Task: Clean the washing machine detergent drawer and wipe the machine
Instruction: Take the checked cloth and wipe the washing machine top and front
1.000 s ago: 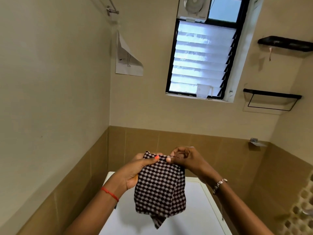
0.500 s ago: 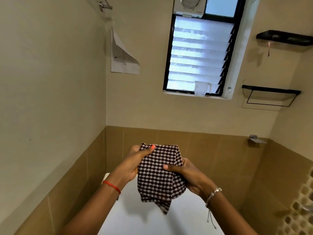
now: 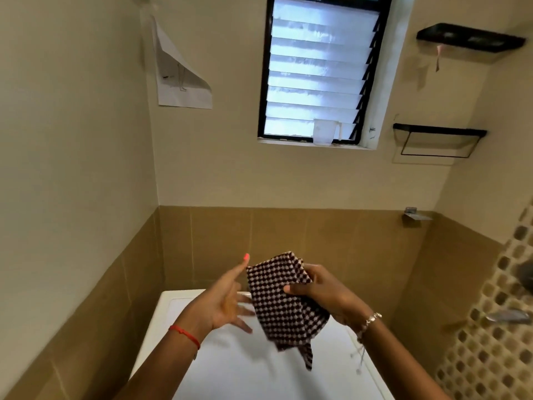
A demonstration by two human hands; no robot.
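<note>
High in the upper left of the frame we see a paper [image 3: 178,73] stuck on the wall. Low down, left of the middle, the left hand [image 3: 222,307] is spread wide with straight fingers and holds nothing. It is just beside the cloth, and we cannot tell if a fingertip touches it. Under the hands, at the bottom of the frame, is the white top of the machine [image 3: 245,370]. The cloth [image 3: 282,307] is in the lower middle, up in the air over the machine, folded, with one loose end hanging down. We think it is light and soft and floppy, so it will not break, but it can come unfolded or slip if we hold only a corner. It is best to hold it in the thick folded middle. The window [image 3: 317,67] is at the top middle. Just right of the cloth, the right hand [image 3: 326,295] pinches it, thumb in front and fingers behind. A dark shelf [image 3: 470,39] is in the upper right. We cannot see the drawer here.
</note>
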